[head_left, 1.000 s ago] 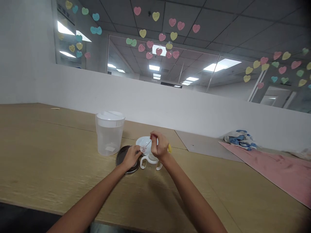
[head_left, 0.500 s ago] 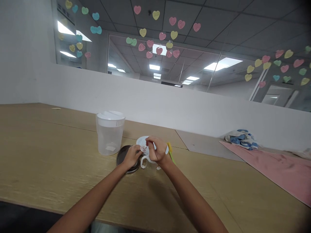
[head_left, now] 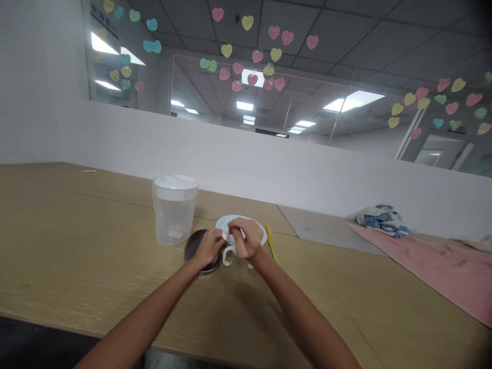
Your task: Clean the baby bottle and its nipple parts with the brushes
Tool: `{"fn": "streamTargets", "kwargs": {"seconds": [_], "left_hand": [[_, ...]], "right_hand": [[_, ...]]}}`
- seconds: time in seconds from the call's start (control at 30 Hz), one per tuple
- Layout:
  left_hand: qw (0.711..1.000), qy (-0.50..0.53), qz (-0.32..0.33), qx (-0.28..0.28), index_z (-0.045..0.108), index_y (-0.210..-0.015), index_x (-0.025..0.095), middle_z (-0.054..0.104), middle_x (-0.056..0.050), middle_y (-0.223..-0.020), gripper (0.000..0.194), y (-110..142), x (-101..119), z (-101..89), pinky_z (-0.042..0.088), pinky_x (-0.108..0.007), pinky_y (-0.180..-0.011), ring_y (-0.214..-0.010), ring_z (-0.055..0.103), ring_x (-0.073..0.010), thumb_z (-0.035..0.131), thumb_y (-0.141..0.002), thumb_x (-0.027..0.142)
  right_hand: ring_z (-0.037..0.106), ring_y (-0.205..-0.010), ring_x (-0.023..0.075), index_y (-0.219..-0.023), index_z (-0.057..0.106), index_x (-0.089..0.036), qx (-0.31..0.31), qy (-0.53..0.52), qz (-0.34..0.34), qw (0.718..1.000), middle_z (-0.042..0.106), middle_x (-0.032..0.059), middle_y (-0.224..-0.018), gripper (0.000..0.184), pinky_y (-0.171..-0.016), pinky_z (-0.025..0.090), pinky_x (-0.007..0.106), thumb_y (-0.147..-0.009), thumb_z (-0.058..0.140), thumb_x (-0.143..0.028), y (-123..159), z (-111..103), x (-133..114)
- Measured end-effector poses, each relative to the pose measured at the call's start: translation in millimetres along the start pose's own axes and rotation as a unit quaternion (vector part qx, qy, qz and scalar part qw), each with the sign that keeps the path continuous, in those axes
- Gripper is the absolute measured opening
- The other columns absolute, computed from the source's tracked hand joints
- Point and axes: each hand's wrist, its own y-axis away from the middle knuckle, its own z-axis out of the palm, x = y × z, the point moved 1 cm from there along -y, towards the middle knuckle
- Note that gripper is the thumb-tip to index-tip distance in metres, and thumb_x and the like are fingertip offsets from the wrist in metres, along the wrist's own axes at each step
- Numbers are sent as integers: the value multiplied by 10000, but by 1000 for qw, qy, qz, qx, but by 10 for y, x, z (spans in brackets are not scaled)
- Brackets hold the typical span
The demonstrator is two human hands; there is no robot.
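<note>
My left hand (head_left: 208, 247) pinches a small round clear piece (head_left: 226, 234) between thumb and fingers. My right hand (head_left: 246, 239) is closed in a pinch right against that piece; a thin stick was in it a moment ago, now hidden by the fingers. Both hands hover over a white cup handle part (head_left: 227, 254) on the wooden table (head_left: 96, 256). Behind the hands lies a pale blue plate (head_left: 262, 231), and under my left hand a dark round lid (head_left: 194, 248).
A clear plastic jug with a white lid (head_left: 174, 209) stands just left of the hands. A yellow-green brush (head_left: 271, 241) lies by the plate. A pink mat (head_left: 442, 271) and a blue-white cloth (head_left: 380, 214) are at the right. A white partition runs behind.
My right hand has come down and moved left until it meets the small piece in my left hand. The thin stick it held up is no longer visible. My left hand stayed put.
</note>
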Motion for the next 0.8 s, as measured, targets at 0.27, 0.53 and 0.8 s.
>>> {"fn": "streamTargets", "kwargs": {"seconds": [0.27, 0.53, 0.8], "left_hand": [[1000, 6, 2, 2, 667, -733, 156, 698, -66, -851, 208, 1, -5, 4, 433, -293, -795, -826, 594, -194, 481, -782, 235], [1000, 2, -4, -3, 674, -734, 189, 708, -35, -870, 190, 4, 37, -13, 430, -283, -806, -836, 599, -187, 512, -785, 273], [1000, 2, -3, -6, 669, -733, 180, 707, -39, -871, 190, 10, 42, -21, 427, -284, -812, -839, 598, -185, 509, -787, 267]], "right_hand": [[515, -475, 133, -830, 541, -181, -39, 50, -81, 995, 544, 11, -537, 222, -449, 409, 250, -766, 349, -90, 12, 4, 88], [549, -548, 150, -1014, 524, -146, -47, 124, -84, 988, 573, 32, -618, 325, -480, 418, 254, -781, 323, -40, 17, -60, 226], [574, -605, 149, -1020, 521, -161, -63, 105, -38, 992, 606, 46, -682, 328, -529, 459, 256, -788, 318, -49, 59, -21, 228]]}}
